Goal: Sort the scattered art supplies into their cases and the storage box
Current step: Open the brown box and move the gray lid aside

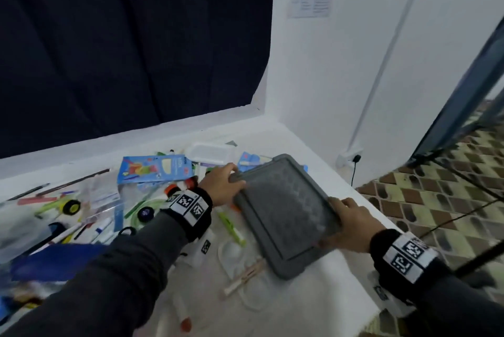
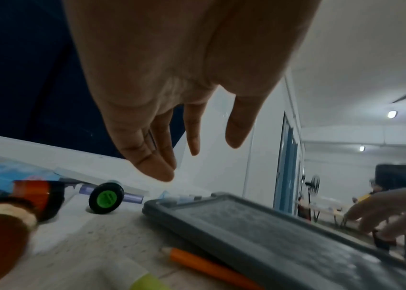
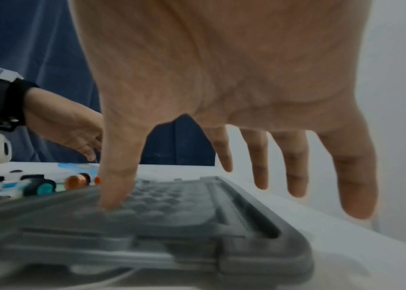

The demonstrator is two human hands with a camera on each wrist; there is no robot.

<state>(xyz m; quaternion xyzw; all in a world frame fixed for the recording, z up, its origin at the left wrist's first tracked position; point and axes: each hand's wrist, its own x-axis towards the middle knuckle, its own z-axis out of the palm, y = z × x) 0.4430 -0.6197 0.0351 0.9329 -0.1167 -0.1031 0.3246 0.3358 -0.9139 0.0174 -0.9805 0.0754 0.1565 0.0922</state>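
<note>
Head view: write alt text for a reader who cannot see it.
Two hands hold a flat grey plastic lid by opposite edges over a white table: the left hand at its far left corner, the right hand at its near right edge. Pens, markers, a blue cardboard box and toy wheels lie scattered to the left.

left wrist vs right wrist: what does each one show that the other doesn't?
Left wrist only: an orange pencil running under the grey lid's near edge, a green-hubbed wheel beside the lid, and ceiling lights. Right wrist only: the right hand's thumb touching the lid's dimpled top, and a teal-hubbed wheel. Both: the lid, both hands with straight fingers, the left hand above the lid, and the dark curtain.
</note>
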